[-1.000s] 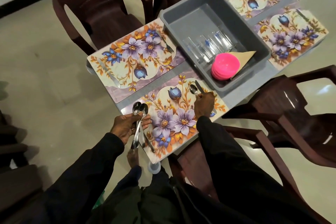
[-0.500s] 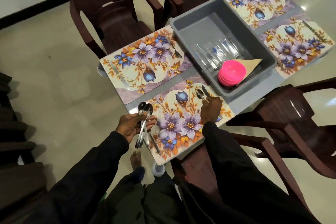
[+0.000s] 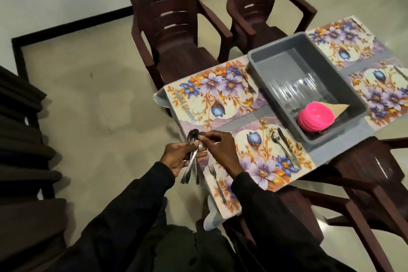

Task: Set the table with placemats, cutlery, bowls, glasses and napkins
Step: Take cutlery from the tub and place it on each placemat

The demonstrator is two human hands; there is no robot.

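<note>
Left hand: the left hand (image 3: 176,157) grips a bundle of spoons (image 3: 191,165) by the handles, fingers curled round them, just off the near left corner of the bench (image 3: 331,152).
Right hand: the right hand (image 3: 220,150) reaches across to the bundle; its fingers (image 3: 209,137) pinch the bowl of the top spoon.
Near placemat: the near placemat (image 3: 260,161) carries a single spoon (image 3: 278,142) and a knife (image 3: 289,151) side by side on its right part, and a fork (image 3: 217,181) on its left part. The right sleeve hides a part of it.
Far placemat: the far placemat (image 3: 212,93) lies just behind, with its own fork and knife.
Grey tub: the grey tub (image 3: 254,59) stands to the right of both placemats. It holds clear glasses (image 3: 298,88), stacked pink bowls (image 3: 315,118) and a beige napkin (image 3: 337,108).
Right side: two more placemats (image 3: 344,40) lie beyond the tub.
Around: dark chairs (image 3: 172,28) stand close to the bench.
</note>
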